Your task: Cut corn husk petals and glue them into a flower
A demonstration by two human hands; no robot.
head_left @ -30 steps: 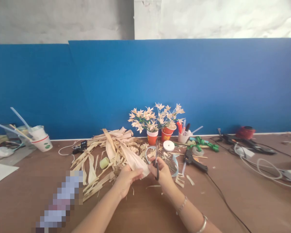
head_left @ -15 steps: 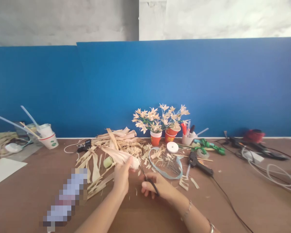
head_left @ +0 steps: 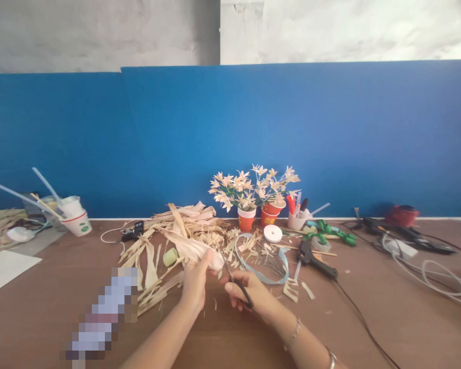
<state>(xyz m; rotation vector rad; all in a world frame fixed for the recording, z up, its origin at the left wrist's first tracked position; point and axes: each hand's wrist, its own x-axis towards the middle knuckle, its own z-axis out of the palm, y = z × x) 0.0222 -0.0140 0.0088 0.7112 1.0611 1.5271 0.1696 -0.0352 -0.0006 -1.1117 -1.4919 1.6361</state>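
Note:
A broad pale dried husk (head_left: 192,249) is pinched in my left hand (head_left: 195,282), its narrow end pointing up and left. My right hand (head_left: 246,293) has its fingers through the dark handles of a pair of scissors (head_left: 241,291). The scissor blades point up and left, close to the right end of the husk; whether they touch it I cannot tell. Behind both hands lies a heap of dried husk strips (head_left: 149,261) with small cut scraps. A pale green roll (head_left: 170,257) sits left of my left hand.
Paper cups (head_left: 246,220) hold husk flowers (head_left: 242,189) at the back. Right of my hands are a blue ribbon loop (head_left: 288,266), a white spool (head_left: 272,233) and a corded glue gun (head_left: 315,260). A cup (head_left: 77,224) and white sheet (head_left: 7,271) are at left.
My left hand and the husk have shifted slightly right and down. The scissor blades look a little more spread. My right hand has barely moved.

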